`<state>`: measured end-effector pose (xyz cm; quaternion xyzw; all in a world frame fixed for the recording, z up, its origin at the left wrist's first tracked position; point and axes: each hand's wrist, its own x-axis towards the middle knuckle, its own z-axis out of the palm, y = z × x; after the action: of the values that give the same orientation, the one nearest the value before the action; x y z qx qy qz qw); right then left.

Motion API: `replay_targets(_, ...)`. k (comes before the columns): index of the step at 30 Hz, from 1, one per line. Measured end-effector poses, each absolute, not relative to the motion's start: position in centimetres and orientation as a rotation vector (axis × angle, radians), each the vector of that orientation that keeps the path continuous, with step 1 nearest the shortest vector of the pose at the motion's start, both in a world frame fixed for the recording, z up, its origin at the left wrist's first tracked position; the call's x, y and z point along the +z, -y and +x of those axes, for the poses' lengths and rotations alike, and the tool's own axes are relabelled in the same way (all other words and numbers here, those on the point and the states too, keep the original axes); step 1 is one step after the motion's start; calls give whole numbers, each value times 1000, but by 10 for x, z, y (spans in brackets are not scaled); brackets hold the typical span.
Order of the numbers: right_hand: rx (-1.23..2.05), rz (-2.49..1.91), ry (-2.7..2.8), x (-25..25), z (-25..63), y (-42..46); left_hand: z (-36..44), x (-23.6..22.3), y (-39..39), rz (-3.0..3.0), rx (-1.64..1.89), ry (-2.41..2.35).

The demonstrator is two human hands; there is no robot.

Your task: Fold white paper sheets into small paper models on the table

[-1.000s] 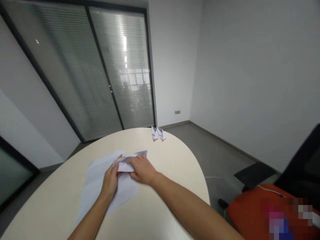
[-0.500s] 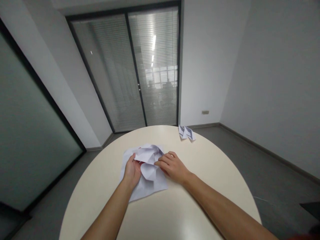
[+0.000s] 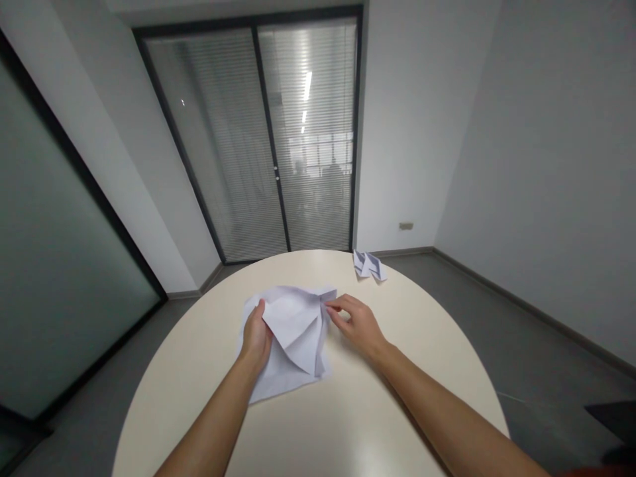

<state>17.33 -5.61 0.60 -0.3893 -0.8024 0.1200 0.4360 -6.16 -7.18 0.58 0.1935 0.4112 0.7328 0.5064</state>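
Note:
A creased, partly unfolded sheet of white paper [image 3: 293, 321] is held up over the table between my hands. My left hand [image 3: 256, 338] grips its left edge, thumb on top and fingers behind. At the right edge, my right hand [image 3: 355, 321] pinches the paper between thumb and fingertips. Beneath it lies another white sheet [image 3: 278, 387], flat on the table and mostly covered by the held one.
The round cream table [image 3: 308, 437] spreads under both hands. Two folded white paper pieces [image 3: 369, 266] stand side by side near its far right edge. Behind are a glass door with blinds [image 3: 308, 165] and a grey wall [image 3: 422, 119].
The paper was a narrow folded strip between my hands; it is now opened out into a wider creased sheet. My right hand has moved to its right edge. The view has swung left.

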Motion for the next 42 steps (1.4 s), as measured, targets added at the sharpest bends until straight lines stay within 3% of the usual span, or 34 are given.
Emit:
replay_targets(6, 221, -1278, 1957, -2, 166, 52, -59, 0, 74, 592, 1655, -891)
replay_targets(18, 362, -1530, 1821, -13, 154, 57, -50, 2, 83, 717, 1516, -829)
replay_targets(28, 909, -930, 1483, -10, 172, 35, -77, 9, 66, 316, 1819, -1020)
replay_targets(42, 1390, -626, 1087, 3, 156, 50, -66, 1, 74, 685, 1607, -1143)
